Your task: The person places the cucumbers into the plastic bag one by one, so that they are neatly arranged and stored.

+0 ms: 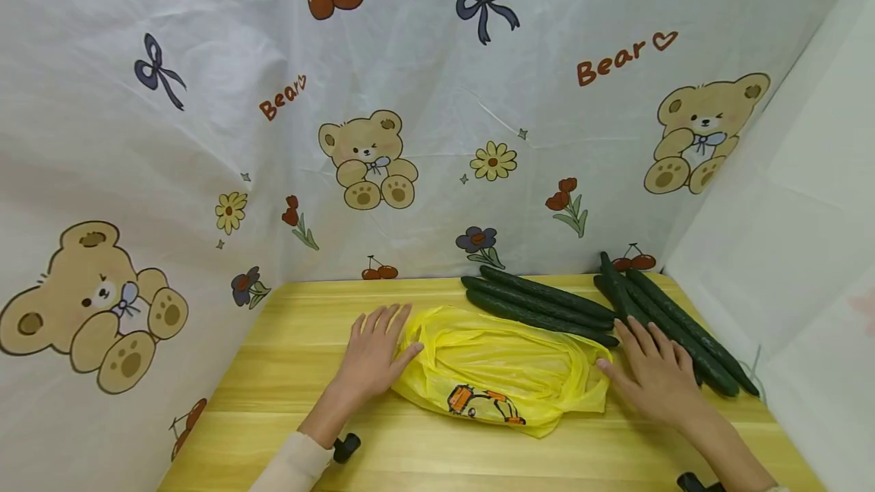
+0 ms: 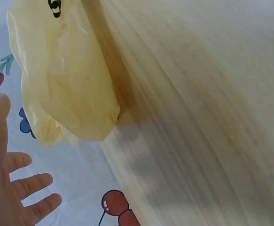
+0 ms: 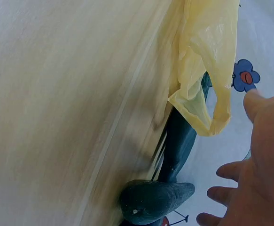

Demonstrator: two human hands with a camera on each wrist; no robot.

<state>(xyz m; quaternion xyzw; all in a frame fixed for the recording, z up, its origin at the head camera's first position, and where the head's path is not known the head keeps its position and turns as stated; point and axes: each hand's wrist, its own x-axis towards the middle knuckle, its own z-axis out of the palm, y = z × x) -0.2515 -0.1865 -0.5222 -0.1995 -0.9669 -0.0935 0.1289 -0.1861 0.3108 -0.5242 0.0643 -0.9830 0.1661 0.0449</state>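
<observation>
A pale cloth (image 1: 424, 59) printed with bears, bows, flowers and cherries rises behind the wood-grained table (image 1: 410, 462) and along its left side. Near the middle of the tabletop lies a crumpled yellow plastic bag (image 1: 499, 370), between the person's two hands, with a loop handle at its right end. Two groups of dark green cucumbers lie beyond and beside it: three cucumbers (image 1: 538, 302) side by side behind the bag, and a second bunch (image 1: 693, 332) at the right, partly hidden by a hand.

The right hand (image 1: 659, 378) has its fingers apart and grips nothing; its thumb is beside the bag's handle. The left hand (image 1: 372, 355) is likewise spread, clamped on nothing, its thumb at the bag's left edge. Whether either hand touches the bag cannot be told. A light sleeve (image 1: 294, 465) covers the left forearm. Smaller are the bag's orange-and-black print (image 1: 485, 403) and a black object (image 1: 346, 448) at the left wrist.
</observation>
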